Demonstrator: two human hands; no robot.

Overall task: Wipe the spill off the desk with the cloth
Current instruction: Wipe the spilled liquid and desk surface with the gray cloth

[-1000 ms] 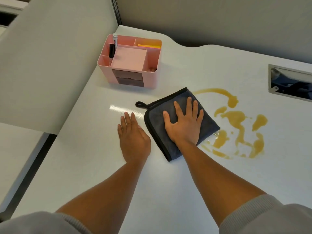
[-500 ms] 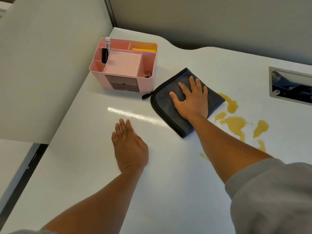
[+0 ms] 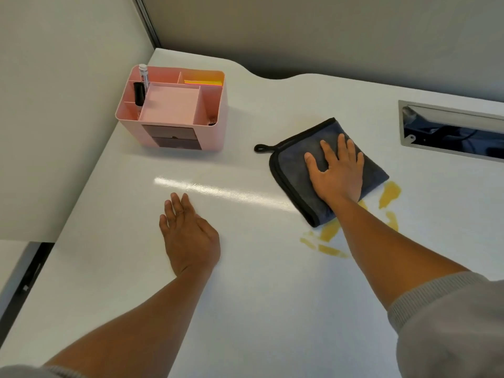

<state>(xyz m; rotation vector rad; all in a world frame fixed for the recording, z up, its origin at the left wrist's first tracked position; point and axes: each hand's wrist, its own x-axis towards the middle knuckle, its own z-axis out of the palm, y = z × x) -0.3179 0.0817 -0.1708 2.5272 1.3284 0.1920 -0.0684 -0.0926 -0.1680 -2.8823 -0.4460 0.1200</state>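
Observation:
A dark grey cloth [image 3: 289, 165] with black edging and a hanging loop lies flat on the white desk [image 3: 245, 296]. My right hand [image 3: 336, 173] presses down on it, palm flat and fingers spread. Yellow-brown spill patches [image 3: 390, 193] show just past the cloth's right corner. More streaks of spill [image 3: 328, 249] lie at its near corner, partly hidden under my right forearm. My left hand [image 3: 188, 236] rests flat on the desk to the left, holding nothing, well apart from the cloth.
A pink desk organizer [image 3: 174, 110] with pens and sticky notes stands at the back left. A metal-framed cable slot [image 3: 450, 129] is cut into the desk at the back right. Grey partition walls [image 3: 54, 105] close off the left and back.
My right hand first pushed the cloth away toward the organizer, then slid it back right over the spill. Fewer spill patches show than one second ago. My left hand stayed put.

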